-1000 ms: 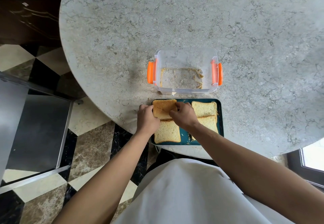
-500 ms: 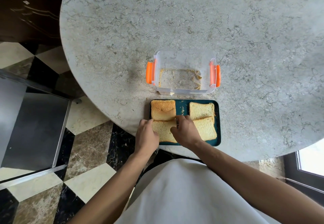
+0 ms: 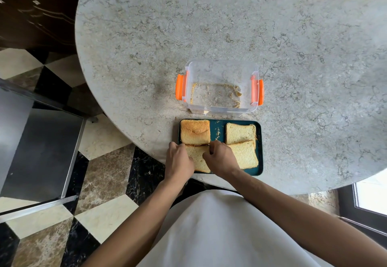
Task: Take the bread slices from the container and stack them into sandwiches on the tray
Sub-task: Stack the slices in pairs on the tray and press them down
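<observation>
Left hand (image 3: pixel 180 161) and right hand (image 3: pixel 219 158) both sit on the near-left sandwich (image 3: pixel 198 158) on the tray (image 3: pixel 259 151), fingers (image 3: pixel 211 144) curled onto its far edge and sides, pinching or pressing it, cannot tell which; the toasted sandwich (image 3: pixel 195 131) touches it just beyond, and two more stacks (image 3: pixel 240 143) lie at the tray's right side, overlapping. Just beyond the tray on the table (image 3: pixel 314 57), the container (image 3: pixel 219 86) holds only crumbs, so this looks like the final squaring-up step. Next likely needs just aligning this stack and letting go.
</observation>
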Tool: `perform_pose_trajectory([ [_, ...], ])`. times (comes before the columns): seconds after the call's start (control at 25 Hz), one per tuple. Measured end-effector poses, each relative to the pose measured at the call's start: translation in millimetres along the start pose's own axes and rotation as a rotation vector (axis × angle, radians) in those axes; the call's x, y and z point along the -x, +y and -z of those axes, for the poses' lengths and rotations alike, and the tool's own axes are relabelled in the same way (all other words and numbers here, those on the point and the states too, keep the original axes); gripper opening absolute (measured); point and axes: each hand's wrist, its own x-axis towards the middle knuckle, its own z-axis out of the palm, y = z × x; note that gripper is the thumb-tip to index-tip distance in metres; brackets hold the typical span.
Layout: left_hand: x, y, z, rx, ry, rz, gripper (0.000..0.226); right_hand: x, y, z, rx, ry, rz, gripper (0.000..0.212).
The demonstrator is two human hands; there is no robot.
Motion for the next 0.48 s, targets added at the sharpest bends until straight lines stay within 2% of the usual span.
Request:
perform_pose_trajectory([
  [0.36, -0.1, 1.3, 3.1, -0.009, -0.012, 0.004, 0.042, -3.1, 1.3, -2.4, -0.025, -0.057, 0.000, 0.020],
  [0.48, -0.9, 1.9, 2.5, 0.013, 0.004, -0.013, 0.045, -0.5, 2.9, -0.3, -0.028, -0.051, 0.032, 0.010],
])
